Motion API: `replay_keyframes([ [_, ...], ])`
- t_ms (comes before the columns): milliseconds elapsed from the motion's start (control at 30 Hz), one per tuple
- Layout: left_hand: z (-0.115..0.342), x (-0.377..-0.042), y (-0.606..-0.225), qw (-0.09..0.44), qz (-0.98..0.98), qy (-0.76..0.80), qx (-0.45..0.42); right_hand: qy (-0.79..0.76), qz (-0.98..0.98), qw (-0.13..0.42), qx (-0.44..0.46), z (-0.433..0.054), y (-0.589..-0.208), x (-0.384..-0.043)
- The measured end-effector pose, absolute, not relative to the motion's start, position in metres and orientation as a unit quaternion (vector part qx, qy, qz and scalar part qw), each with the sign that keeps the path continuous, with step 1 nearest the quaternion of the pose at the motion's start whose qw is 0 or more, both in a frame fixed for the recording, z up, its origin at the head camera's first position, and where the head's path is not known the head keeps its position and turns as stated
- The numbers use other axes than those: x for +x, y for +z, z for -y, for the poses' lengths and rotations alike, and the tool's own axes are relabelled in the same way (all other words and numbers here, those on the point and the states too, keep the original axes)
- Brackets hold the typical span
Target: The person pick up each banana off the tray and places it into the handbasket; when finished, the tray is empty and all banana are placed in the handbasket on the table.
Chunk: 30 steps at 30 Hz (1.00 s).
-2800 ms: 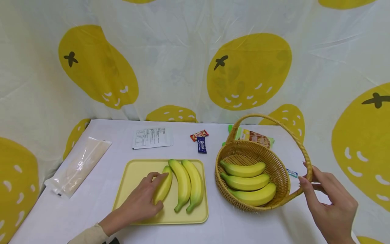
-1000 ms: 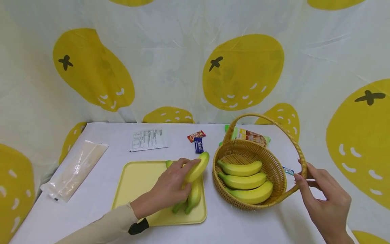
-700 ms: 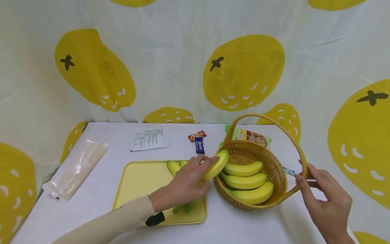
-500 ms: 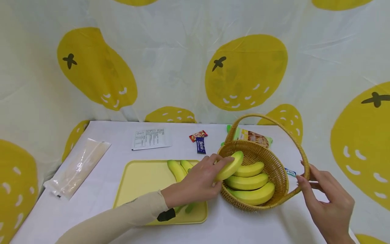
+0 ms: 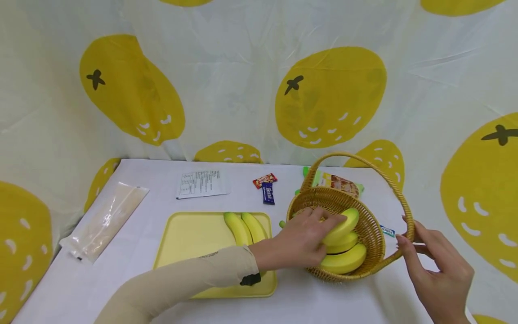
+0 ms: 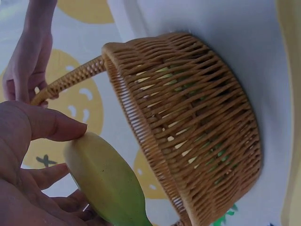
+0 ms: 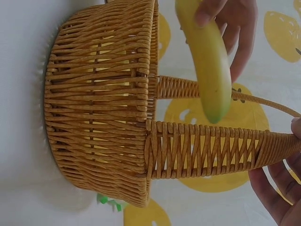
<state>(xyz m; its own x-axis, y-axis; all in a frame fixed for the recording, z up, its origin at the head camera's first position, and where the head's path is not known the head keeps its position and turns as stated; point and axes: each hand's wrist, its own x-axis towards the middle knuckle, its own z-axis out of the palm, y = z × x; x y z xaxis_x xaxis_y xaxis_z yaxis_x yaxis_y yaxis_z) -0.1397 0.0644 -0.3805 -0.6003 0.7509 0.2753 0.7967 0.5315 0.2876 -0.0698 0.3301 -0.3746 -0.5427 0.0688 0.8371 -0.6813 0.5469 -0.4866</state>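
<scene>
My left hand (image 5: pixel 299 238) grips a banana (image 5: pixel 344 224) between thumb and fingers, above the wicker basket (image 5: pixel 374 234). In the right wrist view this banana (image 7: pixel 209 66) is in the air past the rim, apart from the basket wall (image 7: pixel 103 108). Bananas (image 5: pixel 346 261) lie inside the basket, partly hidden behind my left hand. With my right hand (image 5: pixel 443 270) I pinch the side of the basket's arched handle (image 7: pixel 207 148). Two more bananas (image 5: pixel 238 227) lie on the yellow tray (image 5: pixel 182 238), partly covered by my left forearm.
Behind the basket lies a green and brown snack packet (image 5: pixel 340 182). Small red (image 5: pixel 265 180) and blue wrappers (image 5: pixel 268 193) sit behind the tray. A white printed packet (image 5: pixel 202 183) and a long clear packet (image 5: pixel 107 220) are on the left. A small blue-white packet (image 5: pixel 387 231) lies beside the basket.
My left hand has picked up a banana from the tray and carried it right, over the basket. My right hand stays at the handle.
</scene>
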Motion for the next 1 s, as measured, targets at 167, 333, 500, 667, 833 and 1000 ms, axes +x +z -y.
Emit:
replay_keyframes([
  [167, -0.078, -0.143, -0.386, 0.038, 0.877, -0.173, -0.447, 0.416, 0.780, 0.427, 0.191, -0.332, -0.375, -0.070],
  [333, -0.091, -0.144, -0.386, 0.005, 0.885, -0.147, -0.442, 0.430, 0.764, 0.437, 0.201, -0.330, -0.375, -0.070],
  [500, -0.102, -0.145, -0.388, -0.034, 0.885, -0.139, -0.443, 0.443, 0.749, 0.445, 0.210, -0.329, -0.374, -0.069],
  [667, -0.110, -0.151, -0.391, -0.056, 0.887, -0.124, -0.441, 0.438, 0.755, 0.443, 0.206, -0.329, -0.374, -0.070],
  [833, -0.116, -0.156, -0.393, -0.064, 0.893, -0.097, -0.435, 0.429, 0.766, 0.436, 0.197, -0.331, -0.376, -0.070],
  [1000, -0.121, -0.156, -0.395, -0.068, 0.892, -0.083, -0.439, 0.434, 0.762, 0.437, 0.199, -0.331, -0.377, -0.070],
])
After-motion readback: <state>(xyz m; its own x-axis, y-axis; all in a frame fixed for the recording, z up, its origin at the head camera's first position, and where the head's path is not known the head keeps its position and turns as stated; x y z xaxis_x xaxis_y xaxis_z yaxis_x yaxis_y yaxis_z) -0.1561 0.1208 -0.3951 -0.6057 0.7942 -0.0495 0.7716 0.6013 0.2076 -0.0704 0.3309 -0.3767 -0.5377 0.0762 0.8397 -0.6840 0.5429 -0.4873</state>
